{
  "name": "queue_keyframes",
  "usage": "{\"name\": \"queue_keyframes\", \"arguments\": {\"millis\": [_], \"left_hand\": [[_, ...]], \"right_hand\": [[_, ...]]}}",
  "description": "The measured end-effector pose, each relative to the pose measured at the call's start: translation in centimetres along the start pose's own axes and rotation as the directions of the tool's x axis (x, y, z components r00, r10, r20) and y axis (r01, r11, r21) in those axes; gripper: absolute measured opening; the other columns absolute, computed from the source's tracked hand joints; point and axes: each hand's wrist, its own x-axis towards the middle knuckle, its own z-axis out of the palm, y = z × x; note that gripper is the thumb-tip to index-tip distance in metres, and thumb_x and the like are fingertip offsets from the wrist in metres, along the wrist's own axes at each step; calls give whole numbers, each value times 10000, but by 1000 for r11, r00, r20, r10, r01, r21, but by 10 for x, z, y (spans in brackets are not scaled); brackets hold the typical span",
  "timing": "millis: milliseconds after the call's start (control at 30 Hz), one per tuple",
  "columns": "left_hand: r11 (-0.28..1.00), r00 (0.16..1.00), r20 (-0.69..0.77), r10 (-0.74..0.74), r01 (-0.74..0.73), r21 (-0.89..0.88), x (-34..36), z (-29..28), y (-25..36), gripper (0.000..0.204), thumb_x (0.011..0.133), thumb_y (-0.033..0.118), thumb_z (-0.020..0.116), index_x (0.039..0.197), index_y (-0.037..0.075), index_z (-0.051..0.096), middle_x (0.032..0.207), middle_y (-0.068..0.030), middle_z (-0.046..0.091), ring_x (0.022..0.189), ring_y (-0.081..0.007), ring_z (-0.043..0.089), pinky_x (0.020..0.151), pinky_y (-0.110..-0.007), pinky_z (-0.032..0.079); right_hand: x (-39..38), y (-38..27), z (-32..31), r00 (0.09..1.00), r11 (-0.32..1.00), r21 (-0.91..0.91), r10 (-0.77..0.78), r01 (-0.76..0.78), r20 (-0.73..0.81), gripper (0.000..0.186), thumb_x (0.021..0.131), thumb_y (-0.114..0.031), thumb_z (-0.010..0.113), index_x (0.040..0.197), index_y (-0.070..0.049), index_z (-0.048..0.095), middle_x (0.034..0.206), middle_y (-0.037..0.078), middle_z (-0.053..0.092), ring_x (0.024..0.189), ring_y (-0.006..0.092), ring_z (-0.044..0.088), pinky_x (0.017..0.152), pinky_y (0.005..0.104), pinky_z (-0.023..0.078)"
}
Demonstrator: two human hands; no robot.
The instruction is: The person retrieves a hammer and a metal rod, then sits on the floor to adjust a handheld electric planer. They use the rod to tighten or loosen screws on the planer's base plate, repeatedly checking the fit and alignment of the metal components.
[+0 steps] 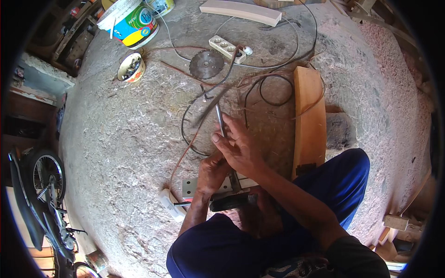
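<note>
Both hands meet in front of my lap, around a slender silver metal rod [219, 116] that points away from me. My left hand [211, 175] is closed around its near part. Just above it, my right hand [241, 150] has the rod between thumb and fingers. The rod's near end is hidden by the hands. Below them lies a device with a flat metal plate [189, 187] with holes and a dark rounded part [229, 202]; my arms and legs cover much of it, and I cannot tell its kind. A dark blurred strip [214, 106] crosses near the rod's far end.
A circular saw blade [206, 64] and a power strip [227, 48] lie ahead among tangled cables [278, 90]. A curved wooden piece [309, 116] lies right, a paler one [241, 11] far ahead. Left are a bowl [131, 67], a bucket [134, 28] and a motorcycle [44, 199].
</note>
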Motion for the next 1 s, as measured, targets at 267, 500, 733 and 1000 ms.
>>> {"name": "queue_keyframes", "arguments": {"millis": [267,500,733,1000], "left_hand": [[929,983,-45,176,-151,338,-10,16,-12,440,957,220,683,1322,20,540,1094,-193,716,1024,-413,701,829,-460,542],[1000,999,38,-9,9,16,-17,7,-5,214,954,181,717,1086,13,701,922,-92,747,858,-147,683,785,-332,540],[996,970,-232,80,-66,67,-14,27,-5,183,928,159,740,1051,25,722,853,-68,749,783,-101,662,711,-320,537],[988,995,-58,-82,89,125,-21,8,-24,289,895,214,775,1094,18,704,904,-142,742,827,-239,727,751,-375,545]], "right_hand": [[2,-7,-8,988,991,111,57,-73,145,538,1010,-96,655,1482,-42,402,1126,104,635,1085,168,648,930,312,530],[3,-12,-12,987,996,44,66,-74,149,553,990,-138,694,1477,-60,444,1117,111,667,997,152,668,873,307,547],[3,-1,0,990,993,22,-121,120,66,595,981,-150,711,1507,-71,446,1090,64,595,992,141,636,863,294,538],[2,-14,-1,984,1000,20,12,-15,178,541,940,-168,748,1393,-22,490,963,114,636,904,241,670,801,370,543]]}}
